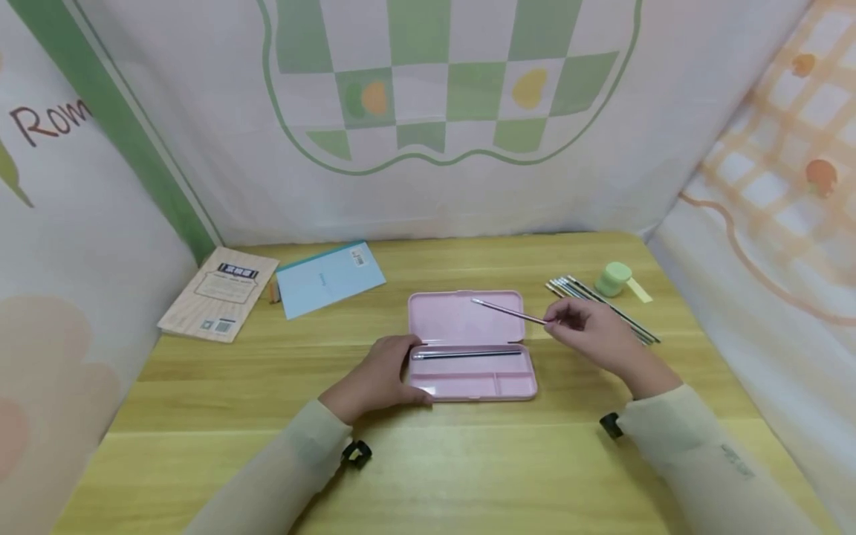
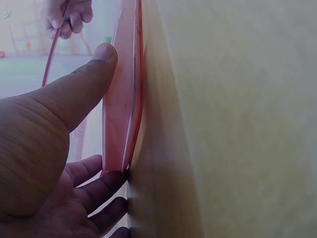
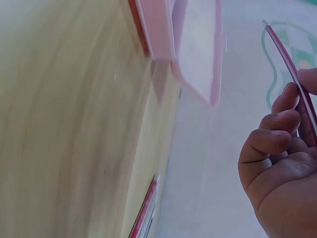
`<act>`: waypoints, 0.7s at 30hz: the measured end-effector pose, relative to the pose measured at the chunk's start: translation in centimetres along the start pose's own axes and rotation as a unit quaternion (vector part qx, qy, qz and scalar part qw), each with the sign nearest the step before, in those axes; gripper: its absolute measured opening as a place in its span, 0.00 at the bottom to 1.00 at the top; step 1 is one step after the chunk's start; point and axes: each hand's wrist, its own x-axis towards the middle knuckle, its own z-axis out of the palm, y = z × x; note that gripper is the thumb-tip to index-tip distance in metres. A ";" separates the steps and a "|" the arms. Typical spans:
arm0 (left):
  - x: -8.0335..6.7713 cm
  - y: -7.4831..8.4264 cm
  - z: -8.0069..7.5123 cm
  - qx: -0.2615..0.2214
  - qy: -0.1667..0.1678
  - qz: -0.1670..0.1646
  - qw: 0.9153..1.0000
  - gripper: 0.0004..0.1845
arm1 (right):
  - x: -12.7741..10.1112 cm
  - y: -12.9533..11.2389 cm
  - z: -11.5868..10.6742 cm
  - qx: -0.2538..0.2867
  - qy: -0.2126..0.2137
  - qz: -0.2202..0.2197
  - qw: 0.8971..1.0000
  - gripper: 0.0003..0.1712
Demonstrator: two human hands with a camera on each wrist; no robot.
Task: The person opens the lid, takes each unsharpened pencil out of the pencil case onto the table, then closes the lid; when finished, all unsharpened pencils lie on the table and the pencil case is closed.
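Note:
An open pink pencil case (image 1: 461,386) lies in the middle of the table, its lid (image 1: 441,316) folded back. In its long rear compartment lies at least one dark pencil (image 1: 468,355). My left hand (image 1: 376,375) grips the case's left end, thumb at the front and fingers round the side; the left wrist view shows the thumb (image 2: 81,89) along the case wall. Between thumb and fingers, my right hand (image 1: 595,334) pinches a dark red pencil (image 1: 508,310) raised over the lid's right part. The right wrist view shows this pencil (image 3: 287,57) slanting up from the fingertips.
Several pencils (image 1: 605,305) lie in a bundle at the right, beyond my right hand. Beside them stands a small light green round object (image 1: 613,279) with a pale yellow strip (image 1: 640,290). Back left are a blue notebook (image 1: 331,281) and a beige booklet (image 1: 221,293).

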 end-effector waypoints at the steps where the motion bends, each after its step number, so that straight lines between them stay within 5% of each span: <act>1: 0.0 0.0 0.0 -0.002 0.000 0.001 1.000 0.57 | 0.0 0.3 -0.3 -0.002 0.007 0.007 1.000 0.07; 21: 0.1 -0.3 0.2 -0.004 0.001 0.001 1.000 0.57 | -0.3 9.4 -5.4 -0.067 0.071 0.127 0.987 0.23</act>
